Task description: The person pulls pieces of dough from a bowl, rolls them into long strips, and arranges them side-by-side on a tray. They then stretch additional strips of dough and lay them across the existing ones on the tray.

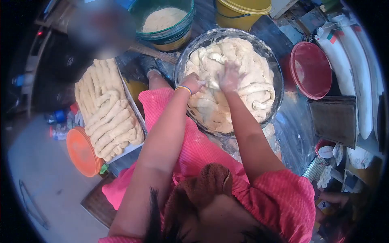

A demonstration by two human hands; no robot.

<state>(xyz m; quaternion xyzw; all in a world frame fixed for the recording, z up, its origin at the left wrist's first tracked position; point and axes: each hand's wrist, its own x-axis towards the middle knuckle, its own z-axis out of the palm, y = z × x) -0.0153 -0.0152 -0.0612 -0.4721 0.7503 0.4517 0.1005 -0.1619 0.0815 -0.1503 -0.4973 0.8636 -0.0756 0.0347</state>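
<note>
A wide dark basin (279,87) holds a large mass of pale dough (255,60). At the basin's left side my left hand (193,82), with a band at its wrist, is closed on the dough's edge. My right hand (231,77) lies on the middle of the dough with its fingers spread; some of them blur into the dough. To the left, thick strips of dough (109,117) lie side by side on a pale tray (135,145).
Behind the basin stand a green tub (190,20) with flour and a yellow bucket (243,20). A red bucket (312,71), a dark flat tray (333,121) and white sacks (340,60) are at right. An orange lid (83,152) lies left. A hand (334,197) shows lower right.
</note>
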